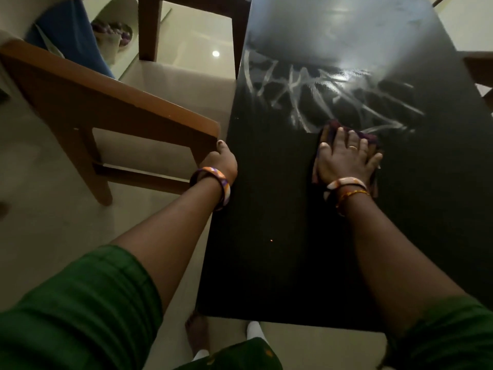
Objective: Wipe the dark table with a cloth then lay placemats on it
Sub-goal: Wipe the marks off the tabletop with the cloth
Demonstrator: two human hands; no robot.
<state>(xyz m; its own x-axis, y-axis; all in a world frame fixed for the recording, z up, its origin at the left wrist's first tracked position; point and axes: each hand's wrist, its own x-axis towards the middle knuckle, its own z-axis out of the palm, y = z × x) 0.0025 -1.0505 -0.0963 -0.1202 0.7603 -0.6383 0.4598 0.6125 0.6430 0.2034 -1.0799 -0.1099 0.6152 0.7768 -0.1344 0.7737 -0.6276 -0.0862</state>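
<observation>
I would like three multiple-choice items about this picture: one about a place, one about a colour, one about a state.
1. Where is the cloth?
A. Hanging on the chair
B. Under the right hand on the dark table
C. On the floor

2. What colour are the sleeves?
A. Green
B. White
C. Red

3. What is the state of the table beyond the cloth?
A. Covered with placemats
B. Streaked with wet wipe marks
C. Stacked with plates

Answers:
1 B: the right hand lies flat on the cloth, pressing it onto the dark table.
2 A: both sleeves are green.
3 B: pale wet wipe marks shine there, and no placemats are in view. The left hand holds the table edge.
</observation>
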